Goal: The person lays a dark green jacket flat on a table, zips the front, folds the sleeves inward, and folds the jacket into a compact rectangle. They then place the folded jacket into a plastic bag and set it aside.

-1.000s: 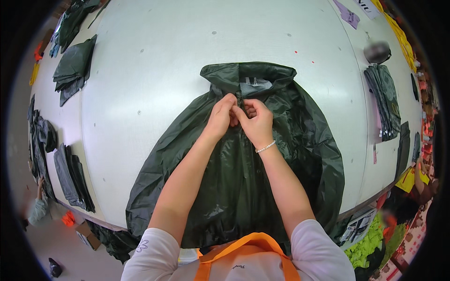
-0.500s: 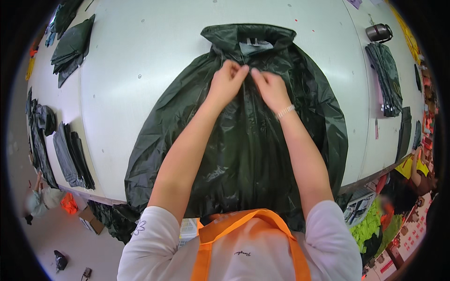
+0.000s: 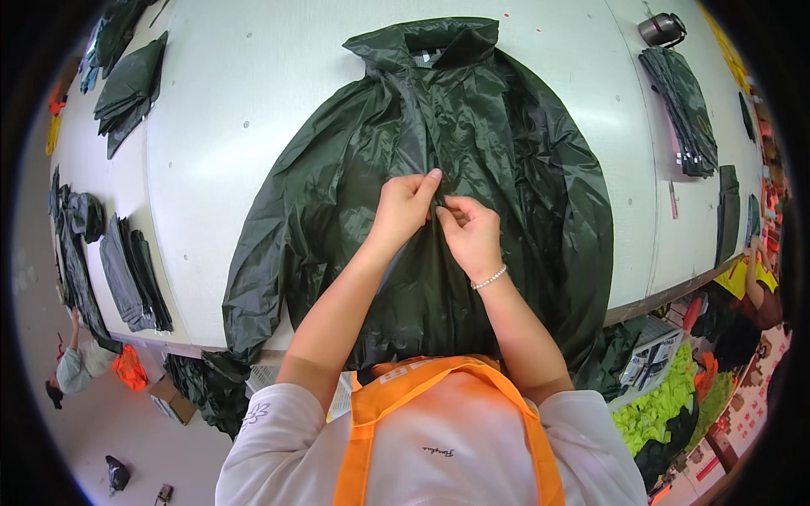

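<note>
A dark green, shiny rain jacket lies front side up on the pale table, its collar pointing away from me and its hem at the near edge. Both hands are at the front opening, about mid-chest. My left hand pinches the front edge of the jacket, thumb against the curled fingers. Just below and to the right, my right hand also pinches the front placket. A bracelet circles that wrist. Whatever fastener may lie under the fingertips is hidden. Above the hands, the front edges lie together up to the collar.
Folded dark garments lie along the left side, with another folded bundle farther back. On the right are a stack of folded green garments and a metal pot. Bright yellow-green clothing sits below the table's right edge. Other people work at both sides.
Both hands have moved down the jacket front from near the collar to mid-chest, still pinching at the opening. The jacket appears slightly farther up in view.
</note>
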The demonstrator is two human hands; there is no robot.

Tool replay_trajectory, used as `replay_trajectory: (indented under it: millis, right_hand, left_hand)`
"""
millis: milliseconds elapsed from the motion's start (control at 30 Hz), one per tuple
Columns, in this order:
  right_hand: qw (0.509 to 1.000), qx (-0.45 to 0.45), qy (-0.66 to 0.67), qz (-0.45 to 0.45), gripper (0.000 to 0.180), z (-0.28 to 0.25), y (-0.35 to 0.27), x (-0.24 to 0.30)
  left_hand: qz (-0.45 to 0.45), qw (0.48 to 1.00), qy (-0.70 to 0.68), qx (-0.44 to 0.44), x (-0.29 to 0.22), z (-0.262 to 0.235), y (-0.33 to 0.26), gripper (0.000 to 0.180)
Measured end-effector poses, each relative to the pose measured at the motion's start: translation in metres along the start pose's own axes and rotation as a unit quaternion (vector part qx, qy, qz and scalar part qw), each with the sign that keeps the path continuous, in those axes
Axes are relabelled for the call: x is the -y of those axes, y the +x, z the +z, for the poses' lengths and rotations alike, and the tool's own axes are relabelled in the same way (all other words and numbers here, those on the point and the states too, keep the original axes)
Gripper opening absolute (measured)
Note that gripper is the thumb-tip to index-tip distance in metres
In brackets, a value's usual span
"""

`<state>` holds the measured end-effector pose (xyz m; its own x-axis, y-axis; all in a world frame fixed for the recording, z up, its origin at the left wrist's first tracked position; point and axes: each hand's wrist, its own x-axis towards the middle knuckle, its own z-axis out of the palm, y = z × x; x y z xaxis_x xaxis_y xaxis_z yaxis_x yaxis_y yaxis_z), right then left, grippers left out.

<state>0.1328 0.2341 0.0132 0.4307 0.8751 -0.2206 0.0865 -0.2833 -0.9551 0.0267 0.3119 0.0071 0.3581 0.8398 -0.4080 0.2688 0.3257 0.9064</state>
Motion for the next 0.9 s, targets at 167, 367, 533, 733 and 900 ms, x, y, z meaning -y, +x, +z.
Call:
replay_trajectory:
  millis: [167, 367, 533, 733, 900]
  right_hand:
    - [0.996, 0.034, -0.071, -0.034, 0.018, -0.005, 0.002, 0.008]
    - [0.998, 0.049, -0.025, 0.020, 0.015, -0.004, 0.006, -0.009]
    - [0.988, -0.029, -0.141, -0.057, 0.039, -0.067, -0.026, -0.003]
    - [0.925, -0.032, -0.379, -0.018, 0.076, -0.202, -0.023, -0.031]
    - [0.780, -0.047, -0.614, 0.110, 0.079, -0.229, 0.059, -0.060]
  left_hand:
    - [-0.006, 0.997, -0.073, 0.023, -0.006, -0.004, -0.015, 0.038]
    - [0.059, 0.992, 0.101, -0.055, -0.002, -0.020, -0.050, 0.025]
    - [0.170, 0.869, 0.404, -0.227, 0.050, -0.086, -0.101, 0.054]
    - [0.149, 0.792, 0.556, -0.203, 0.068, -0.130, -0.121, 0.068]
    - [0.162, 0.749, 0.611, -0.197, 0.081, -0.137, -0.095, 0.072]
